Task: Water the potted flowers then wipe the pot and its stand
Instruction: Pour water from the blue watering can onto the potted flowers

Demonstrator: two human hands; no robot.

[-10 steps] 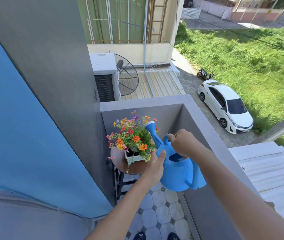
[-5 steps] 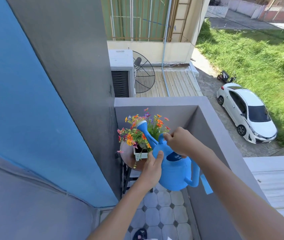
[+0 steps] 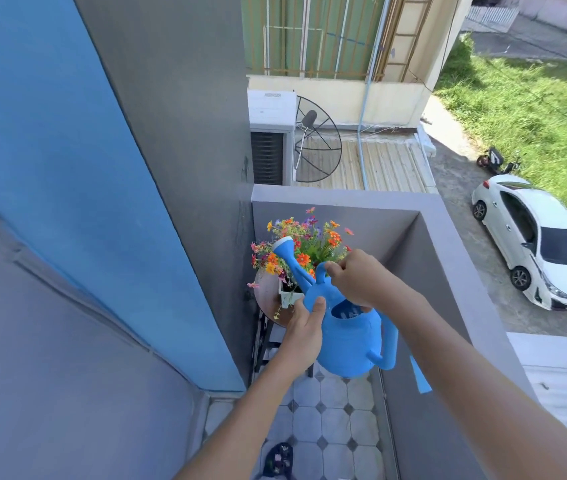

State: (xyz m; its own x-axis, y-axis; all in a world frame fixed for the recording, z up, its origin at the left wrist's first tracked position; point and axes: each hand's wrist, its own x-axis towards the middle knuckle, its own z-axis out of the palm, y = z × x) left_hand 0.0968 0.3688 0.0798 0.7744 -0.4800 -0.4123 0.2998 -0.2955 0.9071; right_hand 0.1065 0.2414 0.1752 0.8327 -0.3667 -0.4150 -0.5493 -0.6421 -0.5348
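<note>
- Since a moment ago the blue watering can (image 3: 349,337) has tipped further; its spout head (image 3: 284,246) now sits among the flowers (image 3: 304,242) rather than beside them.
- My right hand (image 3: 358,278) stays curled around the top handle; my left hand (image 3: 304,332) still cups the can's side.
- The white pot (image 3: 289,296) rests on the round stand (image 3: 268,296), tucked into the grey balcony wall (image 3: 396,230) corner, half hidden by the can.

Against the flowers (image 3: 306,240), the blue watering can (image 3: 349,336) moved leftward: its white-faced rose (image 3: 282,244), which a second before sat at their right edge, reached their left side, over the blooms. The spout crossed in front of the white pot (image 3: 289,296). Both hands travelled with the can, the left hand (image 3: 304,329) under its side and the right hand (image 3: 356,280) on the top handle.
</note>
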